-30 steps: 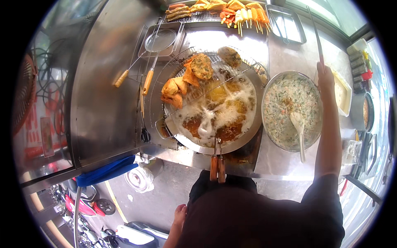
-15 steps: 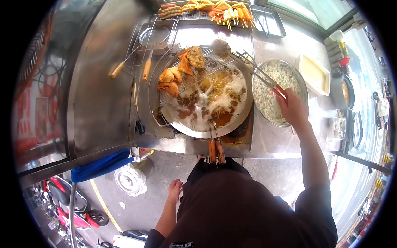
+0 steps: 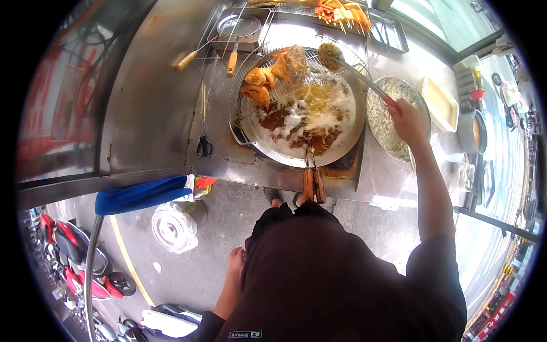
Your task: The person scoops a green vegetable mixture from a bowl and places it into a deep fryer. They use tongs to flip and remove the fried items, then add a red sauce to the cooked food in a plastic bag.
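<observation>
My right hand (image 3: 407, 121) is closed on long metal tongs (image 3: 364, 81) with a red grip. Their tip holds a browned fried piece (image 3: 329, 55) over the wire draining rack (image 3: 319, 71) at the far rim of the big wok (image 3: 296, 114). Oil bubbles in the wok around several frying pieces. More golden fried pieces (image 3: 268, 77) rest on the rack's left part. My left hand (image 3: 235, 259) hangs down by my side, holding nothing, fingers loose.
A metal bowl of pale batter (image 3: 393, 117) sits right of the wok. Two wooden-handled tools (image 3: 313, 182) poke out over the counter's front edge. Scissors (image 3: 203, 145), ladles (image 3: 231, 60) and skewers (image 3: 342, 11) lie around. A blue cloth (image 3: 142, 194) and scooters (image 3: 74, 256) are at lower left.
My right hand has come down from the far right edge to above the batter bowl, then swung the tongs leftward, carrying a fried piece onto the draining rack.
</observation>
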### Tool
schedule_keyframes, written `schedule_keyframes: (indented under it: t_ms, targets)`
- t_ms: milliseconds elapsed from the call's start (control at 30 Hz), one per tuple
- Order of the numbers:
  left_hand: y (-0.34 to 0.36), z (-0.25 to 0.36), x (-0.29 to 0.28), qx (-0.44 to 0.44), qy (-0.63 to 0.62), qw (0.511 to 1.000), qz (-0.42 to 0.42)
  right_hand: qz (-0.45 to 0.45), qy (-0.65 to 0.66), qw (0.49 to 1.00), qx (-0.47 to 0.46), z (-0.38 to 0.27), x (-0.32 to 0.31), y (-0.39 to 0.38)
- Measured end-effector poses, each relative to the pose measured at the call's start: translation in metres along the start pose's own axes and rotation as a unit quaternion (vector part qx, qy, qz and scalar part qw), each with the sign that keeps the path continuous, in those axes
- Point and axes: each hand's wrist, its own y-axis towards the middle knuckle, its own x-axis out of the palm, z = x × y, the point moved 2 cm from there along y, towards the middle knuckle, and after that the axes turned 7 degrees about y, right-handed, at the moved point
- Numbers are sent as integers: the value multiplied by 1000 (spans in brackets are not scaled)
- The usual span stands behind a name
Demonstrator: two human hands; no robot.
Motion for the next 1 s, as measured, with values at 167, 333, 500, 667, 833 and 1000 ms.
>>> schedule_keyframes:
  t_ms: [167, 333, 500, 667, 833, 1000]
  targets:
    - [13, 20, 8, 2, 33, 999, -16, -59, 59, 995, 55, -6, -9, -83]
    - [60, -1, 11, 38, 71, 994, -78, -192, 154, 967, 69, -24, 57, -114]
    - [65, 42, -2, -17, 43, 995, -87, -244, 181, 937, 175, -71, 74, -114]
    - [75, 45, -25, -45, -22, 996, -68, -161, 193, 960, 124, -35, 48, -130]
    - [66, 43, -31, -43, -5, 997, -67, -203, 498, 800, 268, -51, 76, -106]
    - [56, 47, -40, -31, 16, 998, -55, -268, 666, 605, 345, -99, 114, -97]
